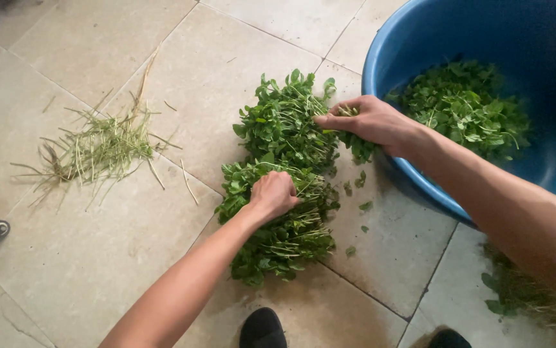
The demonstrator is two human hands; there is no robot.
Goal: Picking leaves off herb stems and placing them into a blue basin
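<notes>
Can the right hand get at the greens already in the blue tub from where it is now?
Probably yes. The right hand sits on the pile of greens on the floor, right beside the blue tub's rim. The greens in the tub lie just past that rim, with nothing over them; it need only clear the rim.

Bare tiles (84, 270) leftward; blue tub (381, 58) close, perhaps blocking, rightward.

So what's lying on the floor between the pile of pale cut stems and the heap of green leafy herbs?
Head view: mostly bare beige floor tile, with a few stray stems.
</notes>
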